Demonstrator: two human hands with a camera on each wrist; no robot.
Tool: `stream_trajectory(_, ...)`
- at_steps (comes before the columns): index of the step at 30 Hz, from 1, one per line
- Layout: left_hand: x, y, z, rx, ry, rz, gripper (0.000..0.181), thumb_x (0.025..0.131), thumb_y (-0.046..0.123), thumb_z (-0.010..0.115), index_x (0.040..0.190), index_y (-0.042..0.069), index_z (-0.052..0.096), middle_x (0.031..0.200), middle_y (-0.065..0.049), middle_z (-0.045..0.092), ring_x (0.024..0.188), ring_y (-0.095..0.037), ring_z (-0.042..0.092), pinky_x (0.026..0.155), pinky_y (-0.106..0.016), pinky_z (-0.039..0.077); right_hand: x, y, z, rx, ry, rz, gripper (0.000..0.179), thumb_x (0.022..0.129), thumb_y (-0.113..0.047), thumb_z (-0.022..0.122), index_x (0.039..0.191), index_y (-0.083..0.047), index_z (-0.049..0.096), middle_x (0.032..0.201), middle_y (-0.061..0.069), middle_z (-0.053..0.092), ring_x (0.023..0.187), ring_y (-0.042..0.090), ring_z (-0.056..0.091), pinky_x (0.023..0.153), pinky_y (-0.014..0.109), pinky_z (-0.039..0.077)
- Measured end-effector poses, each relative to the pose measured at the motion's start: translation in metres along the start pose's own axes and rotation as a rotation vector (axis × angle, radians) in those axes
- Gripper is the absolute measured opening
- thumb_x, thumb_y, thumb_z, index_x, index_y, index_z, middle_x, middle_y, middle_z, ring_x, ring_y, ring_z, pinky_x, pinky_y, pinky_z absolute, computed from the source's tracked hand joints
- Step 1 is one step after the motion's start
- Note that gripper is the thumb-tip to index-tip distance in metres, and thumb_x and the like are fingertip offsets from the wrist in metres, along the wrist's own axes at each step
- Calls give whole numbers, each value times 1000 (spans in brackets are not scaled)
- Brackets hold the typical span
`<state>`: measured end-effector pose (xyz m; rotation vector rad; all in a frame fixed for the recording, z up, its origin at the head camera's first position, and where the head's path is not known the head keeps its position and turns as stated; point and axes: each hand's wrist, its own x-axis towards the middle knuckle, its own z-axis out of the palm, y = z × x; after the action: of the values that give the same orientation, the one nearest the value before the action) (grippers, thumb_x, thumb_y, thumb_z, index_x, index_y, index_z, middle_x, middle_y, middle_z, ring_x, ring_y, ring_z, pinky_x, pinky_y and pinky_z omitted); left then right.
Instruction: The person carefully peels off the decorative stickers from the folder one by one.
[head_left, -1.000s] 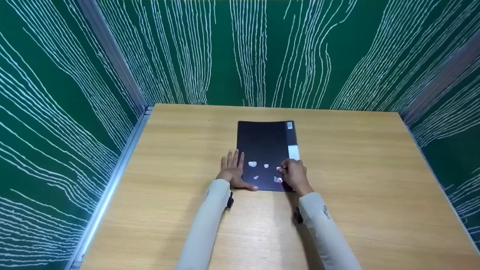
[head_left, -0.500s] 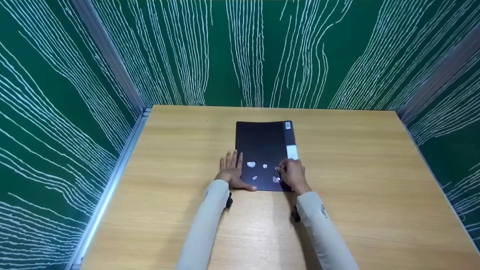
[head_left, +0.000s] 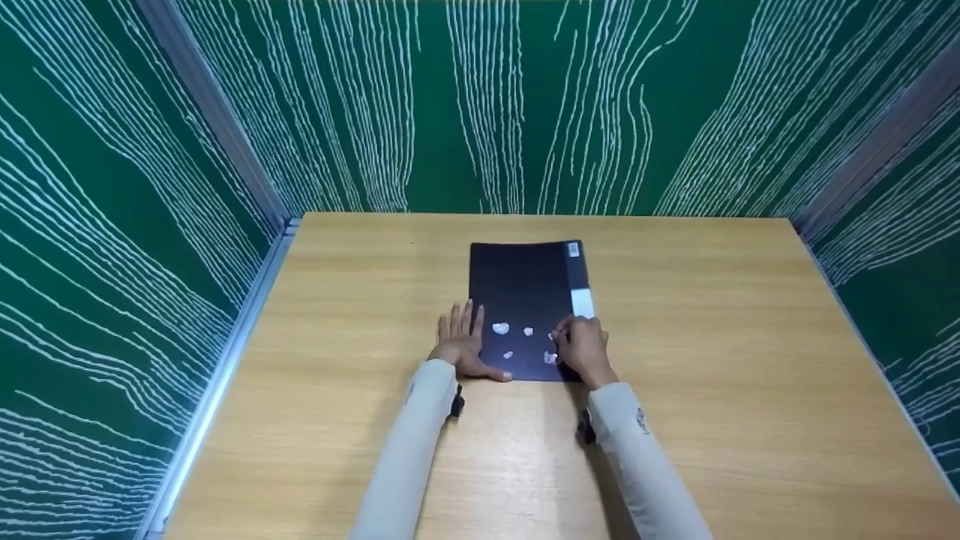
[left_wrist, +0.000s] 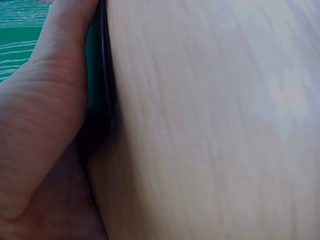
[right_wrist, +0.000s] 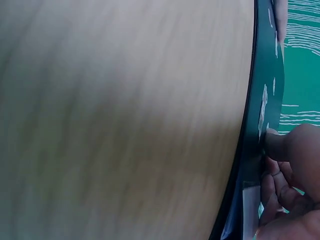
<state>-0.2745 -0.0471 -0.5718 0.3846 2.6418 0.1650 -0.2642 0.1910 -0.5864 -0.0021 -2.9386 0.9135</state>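
A dark folder (head_left: 521, 281) lies on the table, its lower part bearing several small shiny sticker-like pieces (head_left: 501, 328). Flat across the folder's lower left edge rests my left hand (head_left: 461, 351), fingers spread and thumb along the bottom edge. My right hand (head_left: 584, 347) is over the lower right part, fingers curled. Its thumb and forefinger pinch a small shiny sticker (head_left: 551, 336) at the folder's surface, mostly hidden by the fingertips. In the right wrist view, the thumb (right_wrist: 277, 145) touches the folder (right_wrist: 252, 130) beside these pieces.
The folder lies on a wooden table (head_left: 360, 285). Green walls (head_left: 435, 112) with white wavy lines stand behind and at both sides, joined by grey metal posts (head_left: 217, 105). A white label strip (head_left: 582, 302) runs along the folder's right side.
Both hands stay in nearly the same places. The right fingertips shift very slightly at the small sticker, and the whole head view drifts a little.
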Motion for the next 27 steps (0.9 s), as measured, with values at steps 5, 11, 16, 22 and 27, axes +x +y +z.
stream_trajectory(5, -1, 0, -1, -22, 2, 5, 143, 66, 87, 64, 158, 15, -18, 166, -12, -24, 153, -36, -22, 124, -57, -8, 2, -1, 0, -9, 10, 2, 10, 93, -15, 67, 89, -6, 72, 91, 11, 72, 101, 36, 58, 85, 54, 42)
stream_trajectory(11, -4, 0, 4, -8, -1, 0, 143, 65, 87, 64, 159, 15, -16, 166, -12, -22, 154, -36, -20, 124, -57, -7, 0, 1, 4, -7, -3, 0, 10, 93, -12, 66, 87, -6, 72, 90, 11, 72, 99, 35, 58, 86, 54, 42)
stream_trajectory(16, -4, -1, 5, 0, 14, -3, 142, 66, 86, 64, 159, 14, -15, 167, -13, -20, 154, -36, -18, 124, -57, -6, -1, 2, 5, -10, 23, -20, 9, 91, -11, 67, 85, -6, 71, 87, 11, 71, 96, 36, 58, 83, 55, 43)
stream_trajectory(22, -2, 0, 2, 3, 2, 1, 142, 66, 87, 64, 159, 14, -15, 166, -13, -21, 154, -36, -19, 124, -57, -7, 0, 1, 5, 0, 25, -10, 9, 91, -10, 67, 83, -7, 71, 88, 11, 71, 98, 36, 59, 85, 55, 43)
stream_trajectory(27, -2, 0, 0, 7, 8, 7, 142, 66, 86, 64, 159, 14, -15, 166, -13, -21, 154, -36, -20, 124, -58, -7, 1, 1, 4, 24, 38, -10, 9, 92, -11, 67, 84, -7, 72, 88, 11, 73, 99, 37, 59, 86, 55, 42)
